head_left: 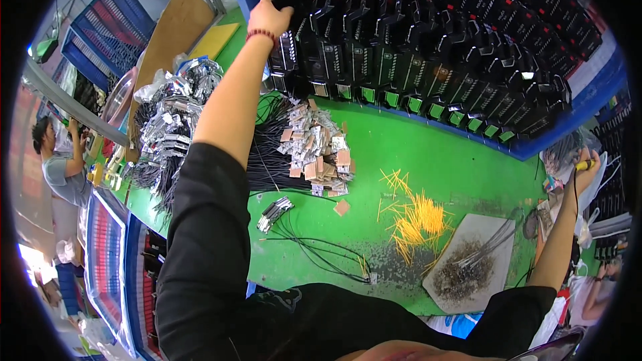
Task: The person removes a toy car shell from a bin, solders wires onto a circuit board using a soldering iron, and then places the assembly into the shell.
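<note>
Green table (401, 140), fingers (586, 154) round yellow handle (584, 165)

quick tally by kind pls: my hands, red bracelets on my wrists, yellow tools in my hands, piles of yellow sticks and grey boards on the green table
Hands, left and right: 2
Red bracelet: 1
Yellow tool: 1
Yellow stick pile: 1
Grey board: 1
Total: 6

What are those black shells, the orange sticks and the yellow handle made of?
Black shells: probably glossy moulded plastic, given sharp highlights. Orange sticks: perhaps matt plastic or coated wire, being thin and evenly coloured. Yellow handle in the right hand: likely plastic, by its bright colour; finish unclear.
</note>
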Demonstrator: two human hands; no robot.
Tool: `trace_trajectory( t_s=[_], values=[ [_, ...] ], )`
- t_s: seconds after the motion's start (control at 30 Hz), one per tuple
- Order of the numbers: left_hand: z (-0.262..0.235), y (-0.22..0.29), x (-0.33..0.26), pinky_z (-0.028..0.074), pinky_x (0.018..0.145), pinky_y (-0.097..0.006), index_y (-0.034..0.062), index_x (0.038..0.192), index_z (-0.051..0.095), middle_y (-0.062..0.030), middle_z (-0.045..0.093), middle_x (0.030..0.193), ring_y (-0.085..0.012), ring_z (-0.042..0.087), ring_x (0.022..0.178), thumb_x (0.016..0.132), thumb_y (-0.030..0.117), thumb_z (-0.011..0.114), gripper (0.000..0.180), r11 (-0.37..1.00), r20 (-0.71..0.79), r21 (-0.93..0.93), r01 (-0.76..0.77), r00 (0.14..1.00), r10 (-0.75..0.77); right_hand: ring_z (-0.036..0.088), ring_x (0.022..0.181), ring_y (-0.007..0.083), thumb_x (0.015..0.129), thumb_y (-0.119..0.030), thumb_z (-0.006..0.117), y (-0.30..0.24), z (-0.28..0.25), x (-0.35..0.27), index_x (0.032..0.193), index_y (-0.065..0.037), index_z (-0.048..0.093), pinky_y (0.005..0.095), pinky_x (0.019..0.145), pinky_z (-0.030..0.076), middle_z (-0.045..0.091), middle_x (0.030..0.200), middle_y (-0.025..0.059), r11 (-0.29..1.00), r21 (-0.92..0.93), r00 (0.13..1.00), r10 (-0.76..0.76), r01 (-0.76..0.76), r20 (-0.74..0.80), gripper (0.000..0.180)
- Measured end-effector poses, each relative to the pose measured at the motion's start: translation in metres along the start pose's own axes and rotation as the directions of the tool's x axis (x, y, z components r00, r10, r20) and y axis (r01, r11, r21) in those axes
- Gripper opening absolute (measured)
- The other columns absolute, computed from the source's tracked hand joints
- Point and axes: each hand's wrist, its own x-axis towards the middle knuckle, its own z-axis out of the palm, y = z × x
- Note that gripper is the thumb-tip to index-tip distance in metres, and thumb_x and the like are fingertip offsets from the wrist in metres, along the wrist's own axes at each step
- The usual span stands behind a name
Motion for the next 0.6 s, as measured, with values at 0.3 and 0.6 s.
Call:
trace_trajectory(
  t_s=[0.3, 0.6],
  values=[
    [-0.028, 0.02, -0.01, 0.049, 0.08, -0.046, 0.0071, 0.099, 0.062, -0.0175, 0.067, 0.097, -0.0366, 0.064, 0.093, 0.089, 0.035, 0.051, 0.032, 0.99, -0.147, 0.117, 0.083, 0.987, -0.066, 0.057, 0.077, 0.0078, 0.097, -0.02, 0.049, -0.215, -0.049, -0.12, 0.118, -0.002, 0.045, 0.0173, 0.065, 0.043, 0.062, 0.117, 0.0103, 0.991, -0.102, 0.972, -0.067, 0.092, 0.224, 0.028],
    [-0.058, 0.05, 0.004, 0.05, 0.085, -0.043, 0.0045, 0.103, 0.063, -0.0187, 0.066, 0.104, -0.0355, 0.064, 0.099, 0.083, 0.033, 0.057, 0.036, 0.977, -0.058, 0.212, 0.014, 0.998, -0.002, 0.062, 0.071, 0.0134, 0.086, 0.002, 0.058, -0.294, 0.014, -0.23, 0.105, -0.004, 0.059, 0.0266, 0.059, 0.048, 0.066, 0.096, 0.0115, 0.952, 0.055, 0.734, -0.268, 0.301, 0.624, 0.02]
  ],
)
